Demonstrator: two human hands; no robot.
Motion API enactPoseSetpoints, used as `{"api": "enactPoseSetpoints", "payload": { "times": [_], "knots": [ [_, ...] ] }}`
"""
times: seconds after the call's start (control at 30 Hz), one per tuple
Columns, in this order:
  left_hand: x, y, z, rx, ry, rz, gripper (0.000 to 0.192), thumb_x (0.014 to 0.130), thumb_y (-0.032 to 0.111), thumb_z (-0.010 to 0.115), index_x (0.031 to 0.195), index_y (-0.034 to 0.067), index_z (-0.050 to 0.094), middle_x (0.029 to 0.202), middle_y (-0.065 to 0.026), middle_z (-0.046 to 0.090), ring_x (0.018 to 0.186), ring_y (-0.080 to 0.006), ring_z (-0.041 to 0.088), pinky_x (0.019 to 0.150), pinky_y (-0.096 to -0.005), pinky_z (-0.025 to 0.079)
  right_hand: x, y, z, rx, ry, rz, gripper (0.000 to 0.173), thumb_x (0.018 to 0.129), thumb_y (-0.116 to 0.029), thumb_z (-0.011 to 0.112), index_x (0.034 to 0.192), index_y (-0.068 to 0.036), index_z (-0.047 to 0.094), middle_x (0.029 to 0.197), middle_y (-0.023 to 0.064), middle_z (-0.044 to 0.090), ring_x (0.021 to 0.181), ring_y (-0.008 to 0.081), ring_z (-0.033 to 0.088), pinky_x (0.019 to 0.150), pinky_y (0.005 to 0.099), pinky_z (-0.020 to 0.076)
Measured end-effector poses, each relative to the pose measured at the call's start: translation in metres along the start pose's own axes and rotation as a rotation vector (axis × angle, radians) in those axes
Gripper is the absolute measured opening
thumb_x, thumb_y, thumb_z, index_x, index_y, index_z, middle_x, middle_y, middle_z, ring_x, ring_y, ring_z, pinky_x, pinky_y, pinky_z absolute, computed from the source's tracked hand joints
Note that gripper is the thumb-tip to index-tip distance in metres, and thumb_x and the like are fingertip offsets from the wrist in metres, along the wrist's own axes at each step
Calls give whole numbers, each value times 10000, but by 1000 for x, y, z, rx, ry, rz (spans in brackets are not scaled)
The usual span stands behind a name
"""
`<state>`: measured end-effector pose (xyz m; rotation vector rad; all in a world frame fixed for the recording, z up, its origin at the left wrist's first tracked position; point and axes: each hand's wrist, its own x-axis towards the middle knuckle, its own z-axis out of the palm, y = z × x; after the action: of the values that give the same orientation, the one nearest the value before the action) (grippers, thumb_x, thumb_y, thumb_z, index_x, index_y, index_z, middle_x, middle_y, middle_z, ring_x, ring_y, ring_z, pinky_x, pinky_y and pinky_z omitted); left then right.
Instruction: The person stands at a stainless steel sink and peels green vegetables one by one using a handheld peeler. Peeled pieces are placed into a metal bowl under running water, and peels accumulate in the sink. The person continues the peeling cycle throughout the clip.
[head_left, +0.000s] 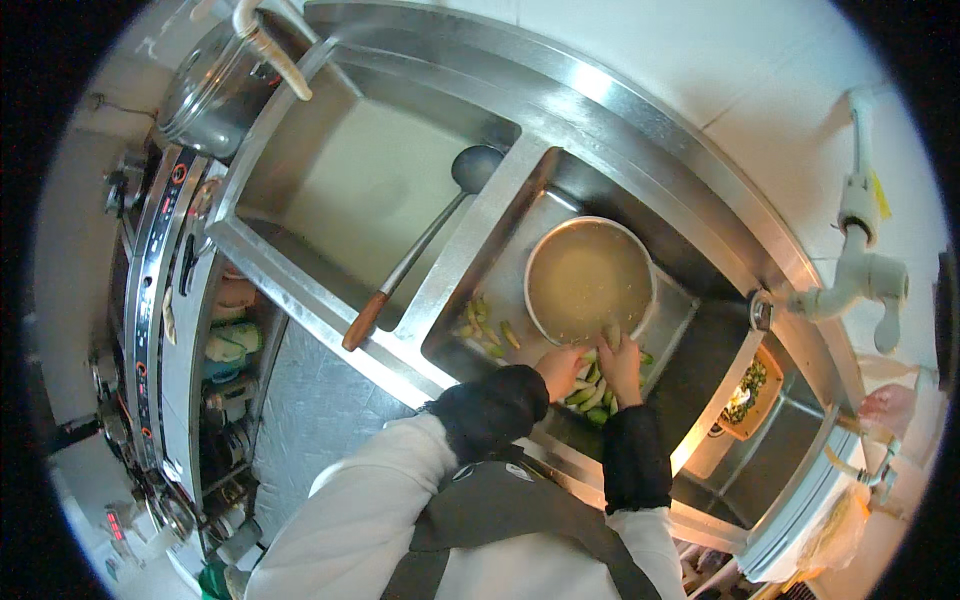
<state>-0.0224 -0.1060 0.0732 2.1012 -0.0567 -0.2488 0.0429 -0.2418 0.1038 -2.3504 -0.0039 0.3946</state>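
Note:
Both hands are low in the middle sink basin, just below a round metal pot (590, 281) full of cloudy liquid. My right hand (621, 367) grips a dull greenish-brown piece, perhaps a vegetable, at the pot's near rim. My left hand (562, 371) is beside it, its fingers at a small green piece; how firmly they hold it is unclear. Beneath and between the hands lies a pile of pale and green vegetable pieces (596, 397). More green pieces (484, 326) lie on the basin floor to the left of the pot.
The left basin (375, 180) holds cloudy liquid. A wooden-handled ladle (420, 247) lies across its near edge. In the right basin stands an orange container (756, 394) with chopped greens. A white tap (855, 289) juts from the wall. At far left are a large metal pot (217, 94) and shelves.

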Motion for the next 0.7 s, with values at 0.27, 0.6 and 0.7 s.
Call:
{"api": "enactPoseSetpoints", "payload": {
  "times": [0.27, 0.6, 0.7],
  "knots": [
    [3, 9, -3, 42, -57, -76, 172, 806, 88, 571, 954, 21, 629, 810, -189, 621, 747, -311, 608, 639, -402, 464, -5, 57, 1, -34, 44, 179, 295, 826, -238, 627, 873, 50, 587, 796, 217, 639, 762, 317, 635, 662, 380, 468],
    [8, 3, -1, -43, -240, -17, 241, 742, 147, 640, 925, -10, 639, 794, -178, 625, 791, -344, 606, 708, -440, 474, -34, 90, 13, 713, -244, 420, 375, 853, -227, 643, 1110, 33, 559, 1015, 66, 601, 903, 147, 562, 771, 302, 456],
    [16, -24, -19, 127, -611, -140, 162, 749, 142, 610, 767, -9, 666, 778, -192, 625, 808, -366, 612, 722, -429, 490, -42, 115, 14, 263, -177, 397, 406, 821, -223, 662, 1108, 45, 559, 984, 116, 620, 886, 226, 588, 783, 335, 469]
  ]
}}
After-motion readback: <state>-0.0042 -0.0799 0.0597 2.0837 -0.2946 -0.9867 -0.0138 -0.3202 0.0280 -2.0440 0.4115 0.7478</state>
